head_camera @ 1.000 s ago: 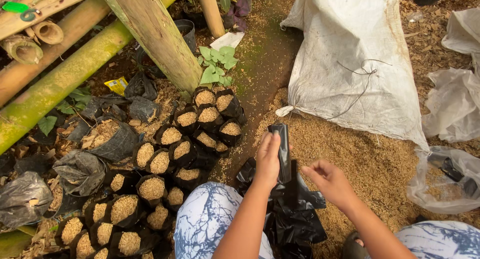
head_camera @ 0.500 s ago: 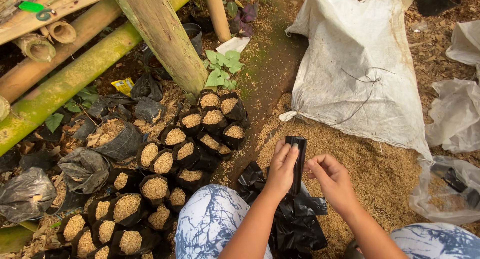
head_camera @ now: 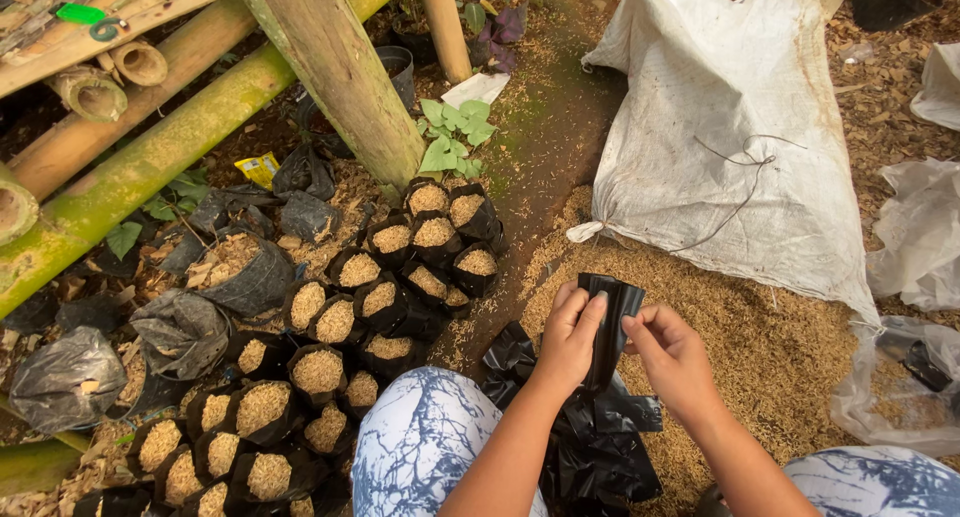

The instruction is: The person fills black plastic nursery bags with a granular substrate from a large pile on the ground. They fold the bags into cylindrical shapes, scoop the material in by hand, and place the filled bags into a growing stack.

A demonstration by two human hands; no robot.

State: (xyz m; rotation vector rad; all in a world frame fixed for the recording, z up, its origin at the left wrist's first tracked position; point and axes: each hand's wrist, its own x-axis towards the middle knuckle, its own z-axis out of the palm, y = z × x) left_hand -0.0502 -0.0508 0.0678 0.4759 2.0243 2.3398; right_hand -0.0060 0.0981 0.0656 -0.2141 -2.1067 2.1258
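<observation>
Both hands hold one small black plastic bag (head_camera: 612,317) just above the heap of rice husk (head_camera: 780,347): the left hand (head_camera: 568,339) is closed around the bag's near side, thumb against the film, while the right hand (head_camera: 672,351) pinches its other edge between thumb and fingertips. The bag hangs flat, its mouth not clearly parted, directly over a loose pile of empty black bags (head_camera: 590,437) lying at the husk heap's near edge. The thin, slick film could stick to itself and tear if the fingers pull unevenly, or slip from the light right-hand pinch and drop among the empties. Left of the husk heap, the cluster of filled bags (head_camera: 400,267) stands tightly packed; a knee (head_camera: 425,447) sits close beside them, and a nudge could tip several over
</observation>
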